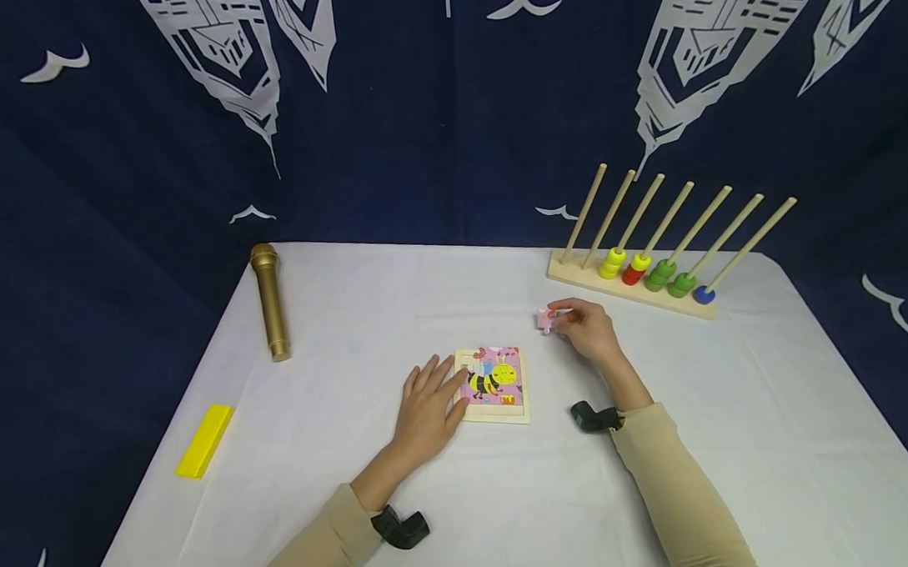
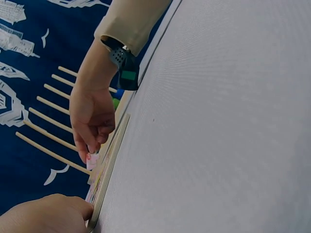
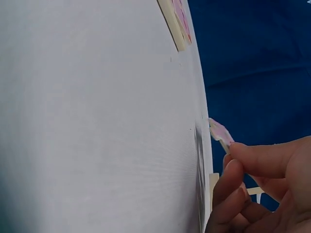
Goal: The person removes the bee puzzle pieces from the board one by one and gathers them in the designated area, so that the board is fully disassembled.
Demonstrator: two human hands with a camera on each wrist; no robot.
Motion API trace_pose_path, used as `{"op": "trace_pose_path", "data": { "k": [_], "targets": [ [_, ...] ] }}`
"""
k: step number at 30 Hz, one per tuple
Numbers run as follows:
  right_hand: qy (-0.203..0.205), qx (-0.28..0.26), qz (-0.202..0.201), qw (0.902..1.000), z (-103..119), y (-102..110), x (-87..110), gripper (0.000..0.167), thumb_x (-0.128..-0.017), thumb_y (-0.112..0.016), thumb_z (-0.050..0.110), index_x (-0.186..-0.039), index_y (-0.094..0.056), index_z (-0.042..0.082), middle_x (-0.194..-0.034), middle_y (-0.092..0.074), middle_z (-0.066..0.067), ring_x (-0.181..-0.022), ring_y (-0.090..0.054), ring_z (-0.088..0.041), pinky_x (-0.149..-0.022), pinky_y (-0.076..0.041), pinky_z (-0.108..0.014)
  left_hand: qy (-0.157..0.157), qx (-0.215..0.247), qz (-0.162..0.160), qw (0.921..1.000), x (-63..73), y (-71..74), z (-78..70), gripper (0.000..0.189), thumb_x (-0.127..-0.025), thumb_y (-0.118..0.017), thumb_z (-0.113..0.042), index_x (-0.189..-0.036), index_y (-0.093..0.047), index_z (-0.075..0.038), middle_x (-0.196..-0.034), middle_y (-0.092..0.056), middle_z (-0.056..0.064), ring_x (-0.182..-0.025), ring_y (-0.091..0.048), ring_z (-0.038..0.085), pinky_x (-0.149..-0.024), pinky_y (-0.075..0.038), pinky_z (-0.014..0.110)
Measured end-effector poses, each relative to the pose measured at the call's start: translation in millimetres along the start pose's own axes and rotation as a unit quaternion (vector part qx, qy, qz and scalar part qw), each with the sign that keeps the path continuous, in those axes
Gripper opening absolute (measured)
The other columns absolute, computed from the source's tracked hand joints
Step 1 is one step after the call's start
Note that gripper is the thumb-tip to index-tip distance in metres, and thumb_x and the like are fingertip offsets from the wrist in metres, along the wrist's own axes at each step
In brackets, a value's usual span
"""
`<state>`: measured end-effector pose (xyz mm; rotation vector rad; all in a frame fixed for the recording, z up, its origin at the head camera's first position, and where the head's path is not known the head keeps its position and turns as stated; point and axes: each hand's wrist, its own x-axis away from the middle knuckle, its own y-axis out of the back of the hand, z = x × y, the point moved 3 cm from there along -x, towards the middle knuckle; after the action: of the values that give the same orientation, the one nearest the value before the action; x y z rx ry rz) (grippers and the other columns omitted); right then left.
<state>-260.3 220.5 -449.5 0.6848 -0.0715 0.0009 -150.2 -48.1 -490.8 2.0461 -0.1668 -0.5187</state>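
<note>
A wooden-framed jigsaw puzzle [image 1: 491,411] with a yellow-and-black bee on pink lies mid-table. My left hand [image 1: 427,408] rests with spread, straight fingers on the puzzle's left side. Beyond the puzzle's upper right corner, my right hand [image 1: 587,329] pinches a small pink puzzle piece [image 1: 544,320] between thumb and fingers. The right wrist view shows the same puzzle piece [image 3: 221,132] at the fingertips, apart from the frame. In the left wrist view, the right hand [image 2: 92,116] holds the piece past the frame's far end.
At the back right stands a wooden bead rack [image 1: 627,287] with tall pegs and coloured beads. A gold microphone [image 1: 271,306] lies at the back left. Nearer on the left is a yellow block [image 1: 205,441]. A dark patterned curtain [image 1: 419,134] hangs behind the white table [image 1: 522,515].
</note>
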Motion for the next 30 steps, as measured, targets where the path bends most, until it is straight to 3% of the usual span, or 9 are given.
{"op": "trace_pose_path", "data": {
  "k": [11, 24, 30],
  "targets": [
    [0.005, 0.018, -0.001, 0.9998, -9, -4, -2.4, 0.031, -0.09, -0.063, 0.004, -0.12, -0.067, 0.003, -0.081, -0.057, -0.01, -0.069, -0.048, -0.018, -0.059, -0.04, -0.025, -0.008, 0.004, -0.009, 0.9999, 0.1, 0.5, 0.1, 0.043, -0.094, -0.062, -0.025, -0.135, -0.06, -0.009, -0.148, -0.048, 0.015, -0.142, -0.036, 0.036, -0.114, -0.023, 0.058],
    [0.03, 0.068, -0.04, 0.9965, -11, -6, -2.6, 0.031, -0.089, -0.065, 0.005, -0.119, -0.067, 0.002, -0.085, -0.064, -0.016, -0.073, -0.052, -0.022, -0.062, -0.04, -0.027, -0.004, 0.007, -0.007, 0.9999, 0.1, 0.2, 0.6, 0.044, -0.095, -0.062, -0.025, -0.135, -0.059, -0.009, -0.148, -0.048, 0.014, -0.143, -0.035, 0.036, -0.115, -0.022, 0.058],
    [0.028, 0.047, -0.052, 0.9971, -4, -6, 0.6, 0.032, -0.09, -0.063, 0.006, -0.121, -0.066, 0.003, -0.092, -0.065, -0.017, -0.074, -0.054, -0.021, -0.063, -0.042, -0.026, -0.004, 0.002, -0.005, 1.0, -0.2, -0.9, 1.8, 0.044, -0.095, -0.062, -0.025, -0.136, -0.059, -0.01, -0.149, -0.047, 0.014, -0.143, -0.034, 0.035, -0.115, -0.022, 0.058]
  ]
}}
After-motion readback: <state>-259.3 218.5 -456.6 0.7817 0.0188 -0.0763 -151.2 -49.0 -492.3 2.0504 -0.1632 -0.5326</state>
